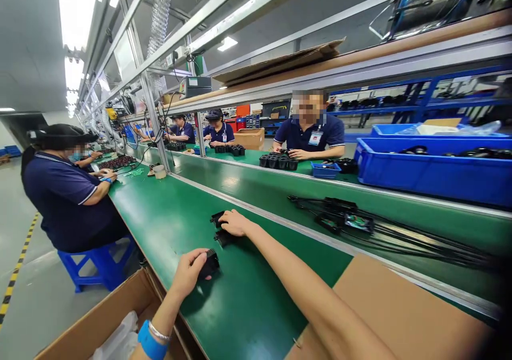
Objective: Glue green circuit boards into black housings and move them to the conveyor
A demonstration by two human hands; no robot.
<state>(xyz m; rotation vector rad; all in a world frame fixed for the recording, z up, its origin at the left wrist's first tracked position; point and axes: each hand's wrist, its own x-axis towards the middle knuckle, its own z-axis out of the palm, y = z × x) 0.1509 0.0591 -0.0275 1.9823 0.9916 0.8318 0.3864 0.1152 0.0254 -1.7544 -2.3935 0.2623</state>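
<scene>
Beneath both hands runs a long, smooth green workbench (240, 306). The left hand (189, 270) grips a black, ribbed, boxy part (210, 264); apart from it, the right hand (234, 223) lies over small black angular pieces (223, 238), its grip unclear.

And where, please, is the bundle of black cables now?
In the head view, the bundle of black cables lies on the right side, on the green strip between the large blue bin and the cardboard sheet.
</scene>
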